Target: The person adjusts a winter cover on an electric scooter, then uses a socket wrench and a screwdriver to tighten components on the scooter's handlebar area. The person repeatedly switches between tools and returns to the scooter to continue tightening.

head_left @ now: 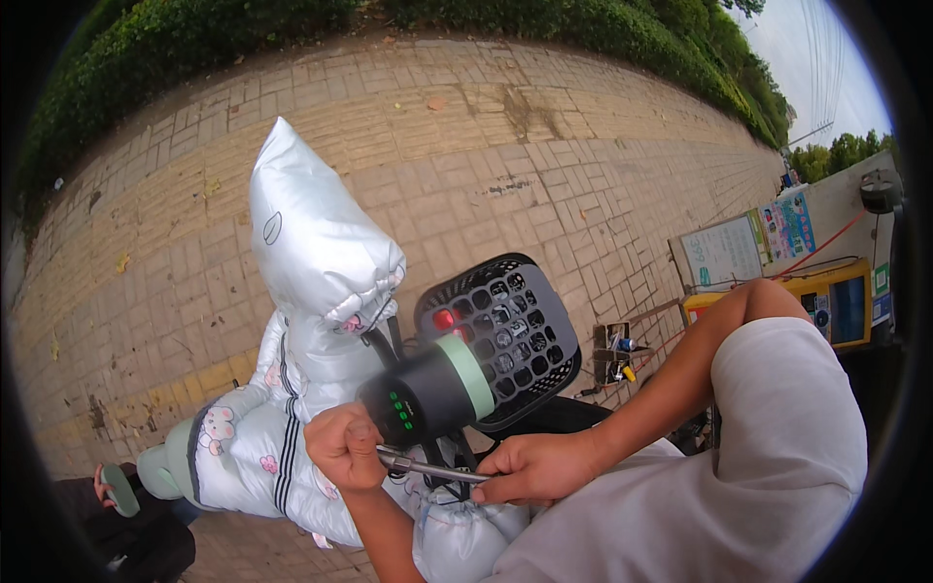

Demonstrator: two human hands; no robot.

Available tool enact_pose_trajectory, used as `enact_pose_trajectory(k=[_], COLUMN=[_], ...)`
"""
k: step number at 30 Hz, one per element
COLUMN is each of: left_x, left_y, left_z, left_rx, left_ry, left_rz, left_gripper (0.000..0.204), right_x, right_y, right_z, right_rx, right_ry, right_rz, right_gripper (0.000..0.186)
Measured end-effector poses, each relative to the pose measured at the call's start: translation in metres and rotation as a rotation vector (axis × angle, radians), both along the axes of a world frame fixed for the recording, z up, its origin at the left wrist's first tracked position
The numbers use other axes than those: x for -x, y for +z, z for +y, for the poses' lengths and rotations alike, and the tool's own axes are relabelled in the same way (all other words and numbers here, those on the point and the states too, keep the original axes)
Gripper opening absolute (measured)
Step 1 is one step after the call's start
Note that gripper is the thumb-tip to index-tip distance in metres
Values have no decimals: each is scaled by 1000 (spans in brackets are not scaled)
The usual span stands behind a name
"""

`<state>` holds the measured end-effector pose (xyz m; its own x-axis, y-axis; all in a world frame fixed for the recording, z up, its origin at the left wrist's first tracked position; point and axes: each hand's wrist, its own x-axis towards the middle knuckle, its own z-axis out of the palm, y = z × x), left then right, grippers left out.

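Observation:
A slim metal rod (pixel 439 471), grey with a darker collar at its left end, runs level between my hands. My left hand (pixel 345 447) is a fist at the collar end, with the thumb lying on top. My right hand (pixel 539 468) pinches the other end between thumb and fingers. What tip or handle the rod has is hidden in my hands. Just beyond the rod is a scooter's black dashboard (pixel 418 394) with a pale green rim and lit green digits. A silvery-white quilted scooter cover (pixel 321 243) with black stripes and cartoon prints spreads to the left and under my forearms.
A black plastic basket (pixel 556 321) with a grey perforated lid sits past the dashboard. A stand with a small tool tray (pixel 612 355), a yellow machine (pixel 841 301) and posters (pixel 758 243) are at right. Another person's foot in a green slipper (pixel 121 491) shows at left. A hedge borders the brick pavement (pixel 437 126).

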<state>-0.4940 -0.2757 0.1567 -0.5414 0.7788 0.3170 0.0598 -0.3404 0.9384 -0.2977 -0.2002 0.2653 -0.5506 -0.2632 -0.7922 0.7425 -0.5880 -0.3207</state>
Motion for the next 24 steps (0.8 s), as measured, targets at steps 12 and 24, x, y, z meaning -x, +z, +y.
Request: enact_pose_trajectory(k=[12,24], left_x=[-7,-6], left_y=[10,44], left_z=[-3,-20], left_rx=[122,272], left_ry=[97,99], left_rz=[-46,-203], left_gripper=[47,34], right_x=[34,83], right_y=[25,72], right_z=[70,114], right_rx=[-389,-1337], right_ry=[497,1062], right_rz=[129,649], right_gripper=[44,23])
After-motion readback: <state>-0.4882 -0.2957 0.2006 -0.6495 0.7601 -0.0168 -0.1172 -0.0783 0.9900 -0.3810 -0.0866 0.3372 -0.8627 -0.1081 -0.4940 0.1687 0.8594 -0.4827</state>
